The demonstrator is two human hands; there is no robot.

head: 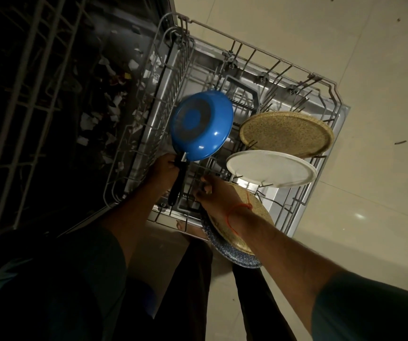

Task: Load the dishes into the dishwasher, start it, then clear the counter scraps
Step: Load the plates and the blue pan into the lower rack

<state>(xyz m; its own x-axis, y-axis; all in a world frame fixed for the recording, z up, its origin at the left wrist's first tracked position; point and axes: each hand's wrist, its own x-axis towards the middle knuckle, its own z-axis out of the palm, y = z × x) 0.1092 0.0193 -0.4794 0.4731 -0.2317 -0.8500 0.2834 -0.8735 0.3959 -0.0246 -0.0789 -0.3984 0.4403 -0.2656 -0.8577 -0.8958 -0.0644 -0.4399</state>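
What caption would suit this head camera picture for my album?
Left hand holds a blue pan by its handle over the dishwasher's lower rack, beside three standing plates.

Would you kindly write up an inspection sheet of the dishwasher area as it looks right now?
Surface: lower rack pulled out over the open door.
Job's things: blue pan held bottom-up over the rack; speckled tan plate and white plate stand in the tines; another tan plate and a blue speckled plate lie under the right forearm.
Clutter: pale scraps inside the dark tub.
Grippers: left hand grips the pan handle; right hand reaches at the rack tines, grip unclear.
Cables: nothing seen.
Surroundings: pale tiled floor; upper rack at left.
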